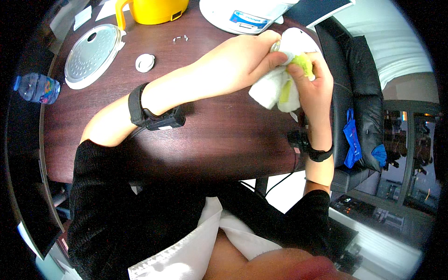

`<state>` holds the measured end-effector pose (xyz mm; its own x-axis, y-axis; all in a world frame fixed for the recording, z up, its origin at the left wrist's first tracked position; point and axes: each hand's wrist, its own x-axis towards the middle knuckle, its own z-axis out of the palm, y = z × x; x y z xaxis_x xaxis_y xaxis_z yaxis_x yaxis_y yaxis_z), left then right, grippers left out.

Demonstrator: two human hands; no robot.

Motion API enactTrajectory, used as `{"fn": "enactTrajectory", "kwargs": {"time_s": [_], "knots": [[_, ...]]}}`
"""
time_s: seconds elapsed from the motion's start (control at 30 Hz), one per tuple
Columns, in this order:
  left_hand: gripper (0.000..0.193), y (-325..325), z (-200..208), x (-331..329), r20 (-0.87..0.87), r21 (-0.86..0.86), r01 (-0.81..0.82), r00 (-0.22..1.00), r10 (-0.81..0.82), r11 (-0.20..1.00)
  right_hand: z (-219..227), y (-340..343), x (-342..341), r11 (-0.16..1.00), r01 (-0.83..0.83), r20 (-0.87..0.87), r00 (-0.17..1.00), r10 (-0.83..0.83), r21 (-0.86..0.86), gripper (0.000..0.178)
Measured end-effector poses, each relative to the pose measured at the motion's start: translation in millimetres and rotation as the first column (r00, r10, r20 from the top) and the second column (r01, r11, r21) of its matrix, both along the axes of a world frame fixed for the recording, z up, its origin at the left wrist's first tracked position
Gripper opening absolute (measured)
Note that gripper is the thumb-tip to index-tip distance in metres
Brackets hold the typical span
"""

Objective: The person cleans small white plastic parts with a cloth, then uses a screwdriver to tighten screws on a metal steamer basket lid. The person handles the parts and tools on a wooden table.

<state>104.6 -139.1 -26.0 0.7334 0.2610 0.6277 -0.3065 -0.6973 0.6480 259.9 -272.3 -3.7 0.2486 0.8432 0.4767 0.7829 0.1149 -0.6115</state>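
Observation:
Both my hands meet over the far right of the dark wooden table point(219, 135). Between thumb and fingers, my left hand point(242, 58) pinches a small shiny part point(276, 45); most of it is covered, so its kind is unclear. My right hand point(317, 86) is closed on a crumpled white and yellow-green cloth point(275, 91), pressed up against that part. Folds of the cloth hang down below the fingers. A rounded white shape point(298, 41) shows just behind the hands; I cannot tell whether it belongs to the cloth.
Far back stand a yellow container with a handle point(156, 10) and a white appliance base point(217, 14). Small screws point(181, 38), a white ring point(145, 63) and a round perforated grey lid point(93, 56) lie to the left. A water bottle point(39, 88) is beyond the left edge; a black sofa point(366, 93) is right.

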Motion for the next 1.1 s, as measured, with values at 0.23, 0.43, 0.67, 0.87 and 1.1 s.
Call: {"fn": "enactTrajectory", "kwargs": {"time_s": [0.23, 0.43, 0.67, 0.87, 1.1], "knots": [[0.028, 0.1, 9.3, -3.0, -0.11, 0.117, -0.013, 0.994, 0.026, 0.993, 6.4, -5.4, -8.4, 0.962, -0.252, -0.865, 0.501, 0.033, -0.109, 0.026], [0.026, 11.0, -2.7, 2.1, -0.148, 0.04, 0.022, 0.989, -0.015, 0.999, -3.1, -3.7, -4.3, 0.989, -0.067, -0.313, 0.949, 0.023, -0.13, 0.021], [0.026, 17.1, 0.8, 0.0, -0.206, 0.025, 0.052, 0.978, -0.046, 0.998, -2.5, 1.9, -13.1, 0.998, 0.037, 0.128, 0.991, -0.03, -0.05, 0.02], [0.032, 15.2, 8.0, -2.2, -0.098, 0.308, -0.036, 0.993, 0.069, 0.951, 1.7, -0.5, -6.0, 0.948, -0.281, -0.835, 0.549, 0.034, -0.147, 0.024], [0.028, 18.7, 0.9, 0.5, -0.133, 0.232, -0.003, 0.991, 0.034, 0.973, -10.0, 3.6, -2.0, 0.99, 0.014, -0.163, 0.986, -0.036, -0.138, 0.027]]}}
